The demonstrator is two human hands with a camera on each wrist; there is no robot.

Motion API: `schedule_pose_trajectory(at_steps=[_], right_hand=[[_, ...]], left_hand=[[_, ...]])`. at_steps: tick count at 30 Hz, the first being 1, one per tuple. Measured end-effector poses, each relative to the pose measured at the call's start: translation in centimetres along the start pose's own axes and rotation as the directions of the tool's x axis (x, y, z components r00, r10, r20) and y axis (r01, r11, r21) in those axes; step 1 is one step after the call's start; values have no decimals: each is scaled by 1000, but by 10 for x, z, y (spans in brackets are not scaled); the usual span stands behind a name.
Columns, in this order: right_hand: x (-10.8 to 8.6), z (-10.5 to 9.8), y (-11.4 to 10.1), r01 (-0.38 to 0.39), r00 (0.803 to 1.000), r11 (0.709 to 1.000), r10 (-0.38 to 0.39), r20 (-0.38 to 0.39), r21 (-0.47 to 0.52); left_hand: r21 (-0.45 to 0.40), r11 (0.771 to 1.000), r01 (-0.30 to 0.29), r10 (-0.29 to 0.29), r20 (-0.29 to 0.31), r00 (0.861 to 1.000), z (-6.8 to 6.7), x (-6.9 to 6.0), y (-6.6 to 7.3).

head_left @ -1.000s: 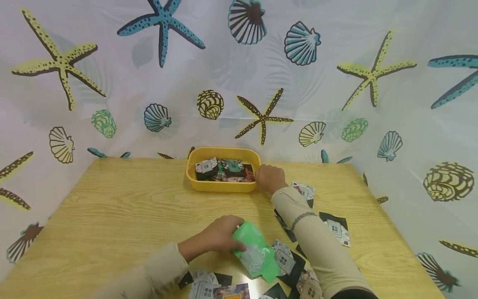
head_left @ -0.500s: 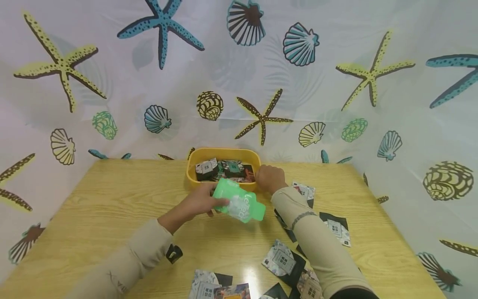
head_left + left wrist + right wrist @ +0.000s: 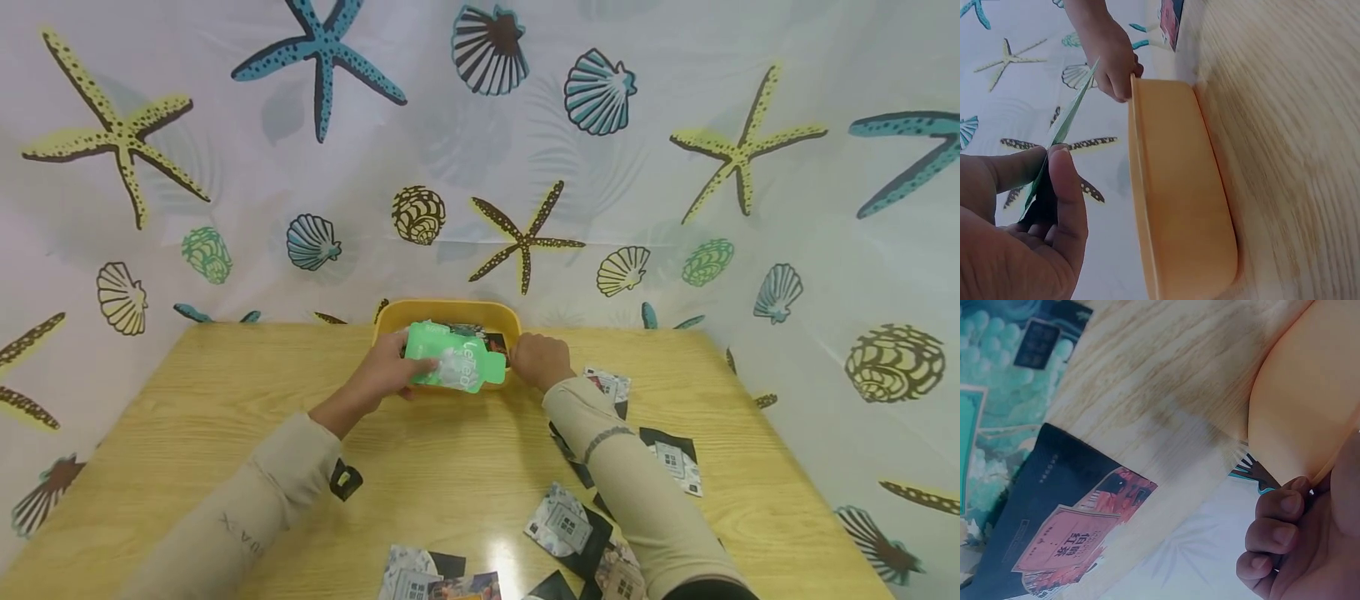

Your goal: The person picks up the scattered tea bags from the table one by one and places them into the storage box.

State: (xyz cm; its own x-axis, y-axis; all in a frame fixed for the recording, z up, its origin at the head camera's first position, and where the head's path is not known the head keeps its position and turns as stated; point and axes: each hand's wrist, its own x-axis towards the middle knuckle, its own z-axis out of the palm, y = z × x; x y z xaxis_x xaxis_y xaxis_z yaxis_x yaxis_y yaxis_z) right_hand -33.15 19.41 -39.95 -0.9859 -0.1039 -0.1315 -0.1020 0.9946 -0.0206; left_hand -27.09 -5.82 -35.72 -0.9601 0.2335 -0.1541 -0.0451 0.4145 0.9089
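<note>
The left hand (image 3: 384,367) pinches a green packet (image 3: 447,357) by its left end, holding it over the near side of the yellow bin (image 3: 491,307). From the left wrist view, thumb and fingers of the left hand (image 3: 1041,219) grip the thin packet (image 3: 1067,119) beside the bin wall (image 3: 1179,181). The right hand (image 3: 542,360) grips the bin's right rim; its curled fingers show in the right wrist view, the hand (image 3: 1297,544) against the bin (image 3: 1310,394). Other packets (image 3: 495,343) lie inside the bin, partly hidden behind the green one.
Several packets lie at the table's near edge (image 3: 463,587) and to the right (image 3: 670,460), some under the right forearm. A small black item (image 3: 346,480) sits by the left sleeve. A patterned cloth (image 3: 345,167) hangs behind the table (image 3: 247,367).
The left hand has lifted the green packet from the near part of the table and carried it forward, up to the bin. The right hand has stayed at the bin's rim.
</note>
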Motion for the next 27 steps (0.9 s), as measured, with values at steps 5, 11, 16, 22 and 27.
schedule_pose_trajectory(at_steps=[5,11,16,22,27], right_hand=[[1,0,-1,-11,1000,1000,11,-25,0],[0,4,-1,-3,1000,1000,3,-24,-11],[1,5,-1,-6,1000,1000,6,-15,-3],[2,5,1,-5,1000,1000,5,-18,-5],[2,4,1,-4,1000,1000,4,-9,-5]], left_hand=[[-21,998,60,-60,-11,998,-7,17,-9],[-108,985,134,-135,-8,991,-14,27,-12],[-192,966,171,-172,14,985,-16,29,-14],[-224,953,203,-202,25,979,-18,29,-18],[-234,953,192,-184,57,981,-20,29,-18]])
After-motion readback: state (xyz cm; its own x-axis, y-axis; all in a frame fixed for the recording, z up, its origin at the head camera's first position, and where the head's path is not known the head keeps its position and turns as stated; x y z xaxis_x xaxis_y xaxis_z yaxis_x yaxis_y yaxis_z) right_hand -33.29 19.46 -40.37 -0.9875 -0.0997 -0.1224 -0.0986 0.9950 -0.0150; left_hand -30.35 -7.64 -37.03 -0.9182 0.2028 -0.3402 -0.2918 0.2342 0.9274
